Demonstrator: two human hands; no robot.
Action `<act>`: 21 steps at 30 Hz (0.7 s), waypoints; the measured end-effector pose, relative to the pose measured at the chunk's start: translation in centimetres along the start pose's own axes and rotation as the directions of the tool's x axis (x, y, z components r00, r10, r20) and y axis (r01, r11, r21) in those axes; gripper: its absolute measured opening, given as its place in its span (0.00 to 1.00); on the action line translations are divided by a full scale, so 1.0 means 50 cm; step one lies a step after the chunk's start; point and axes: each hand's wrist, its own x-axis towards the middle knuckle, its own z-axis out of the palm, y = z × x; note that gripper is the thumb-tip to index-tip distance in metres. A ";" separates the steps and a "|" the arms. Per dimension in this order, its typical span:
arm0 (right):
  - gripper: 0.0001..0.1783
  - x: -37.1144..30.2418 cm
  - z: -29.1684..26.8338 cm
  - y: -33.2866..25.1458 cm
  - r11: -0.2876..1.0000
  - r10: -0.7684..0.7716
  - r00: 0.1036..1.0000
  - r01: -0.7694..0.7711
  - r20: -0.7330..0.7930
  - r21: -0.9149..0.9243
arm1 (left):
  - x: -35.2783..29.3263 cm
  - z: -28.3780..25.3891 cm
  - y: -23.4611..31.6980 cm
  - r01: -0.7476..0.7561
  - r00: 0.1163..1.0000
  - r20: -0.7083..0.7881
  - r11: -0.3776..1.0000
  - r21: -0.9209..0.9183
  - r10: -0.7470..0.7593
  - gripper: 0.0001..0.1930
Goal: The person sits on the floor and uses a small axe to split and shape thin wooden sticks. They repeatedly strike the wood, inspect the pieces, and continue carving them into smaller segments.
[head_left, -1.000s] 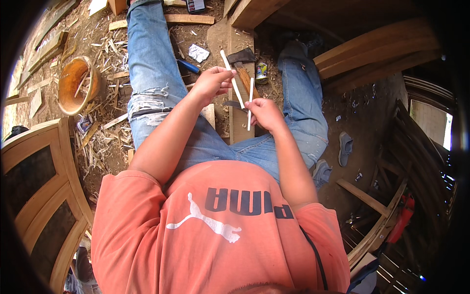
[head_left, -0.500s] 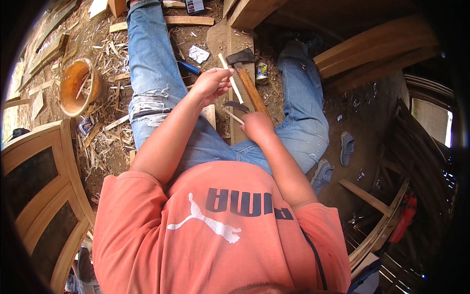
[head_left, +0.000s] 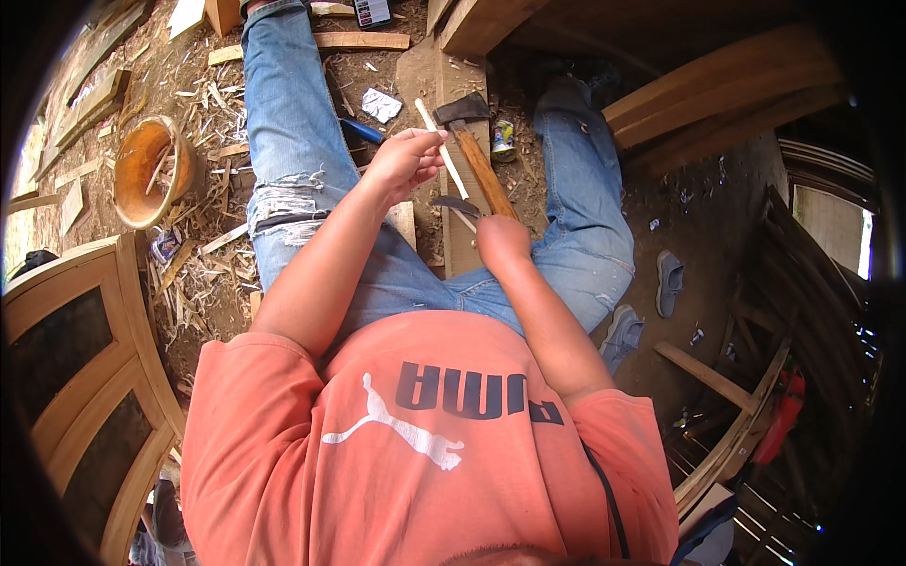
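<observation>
Upper centre: 1 pale stick in left hand, thumb and fingers pinched closed on it, lower tip near curved blade. Step in hand looks like lining up stick and blade; next move probably wants a steady pinch. Right hand: rounded, fingers hidden, hold can't be told. Axe close by.

This is a rough woodworking workshop with an earth floor: pale shavings lie scattered left of the left grip, a large wooden frame is farther left and back, heavy timbers extend ahead and right of the right grip, and an axe rests just ahead of it.
</observation>
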 end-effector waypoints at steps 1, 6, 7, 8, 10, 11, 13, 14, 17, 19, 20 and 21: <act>0.07 0.001 0.001 -0.001 1.000 -0.002 1.000 0.002 0.001 -0.003 | 0.000 -0.001 0.000 -0.003 1.000 0.004 1.000 -0.003 0.003 0.12; 0.06 -0.001 0.006 -0.003 0.999 -0.004 1.000 0.003 -0.009 -0.034 | 0.001 -0.003 -0.001 -0.014 1.000 0.017 1.000 -0.007 0.014 0.12; 0.06 -0.001 0.007 -0.002 1.000 0.004 1.000 -0.005 -0.009 -0.025 | 0.001 -0.003 -0.001 -0.014 1.000 0.018 1.000 -0.004 0.014 0.13; 0.06 -0.002 0.008 0.001 1.000 0.013 1.000 -0.013 -0.010 -0.017 | 0.002 -0.003 -0.001 -0.014 1.000 0.018 1.000 0.000 0.014 0.13; 0.07 -0.006 -0.010 0.005 0.999 0.031 0.999 -0.031 -0.008 0.031 | 0.002 0.001 -0.002 -0.019 1.000 -0.009 1.000 0.022 0.019 0.13; 0.09 -0.012 -0.046 0.002 0.997 0.036 0.999 -0.035 -0.004 0.071 | 0.001 -0.002 -0.002 -0.023 0.999 -0.028 0.999 0.032 0.024 0.13; 0.13 -0.014 -0.079 0.006 0.986 0.068 0.996 -0.057 -0.066 0.157 | -0.001 -0.004 -0.001 -0.036 0.998 -0.042 0.999 0.034 0.038 0.14; 0.17 -0.009 -0.087 0.013 0.976 0.098 0.987 -0.070 -0.130 0.204 | -0.001 -0.003 -0.001 -0.042 0.998 -0.046 0.998 0.036 0.044 0.15; 0.27 -0.004 -0.083 0.029 0.978 0.104 0.939 -0.037 -0.329 0.204 | 0.001 -0.005 0.000 -0.064 0.995 -0.070 0.996 0.061 0.069 0.14; 0.31 0.004 -0.065 0.034 0.972 0.123 0.929 -0.043 -0.350 0.229 | -0.001 -0.005 0.003 -0.047 0.995 -0.086 0.993 0.105 0.056 0.13; 0.33 0.013 -0.053 0.034 0.958 0.156 0.940 -0.069 -0.304 0.279 | -0.002 -0.003 0.005 -0.038 0.994 -0.094 0.991 0.127 0.050 0.12; 0.34 0.022 -0.043 0.036 0.940 0.187 0.949 -0.097 -0.255 0.327 | -0.004 -0.001 0.006 -0.041 0.993 -0.109 0.991 0.130 0.055 0.12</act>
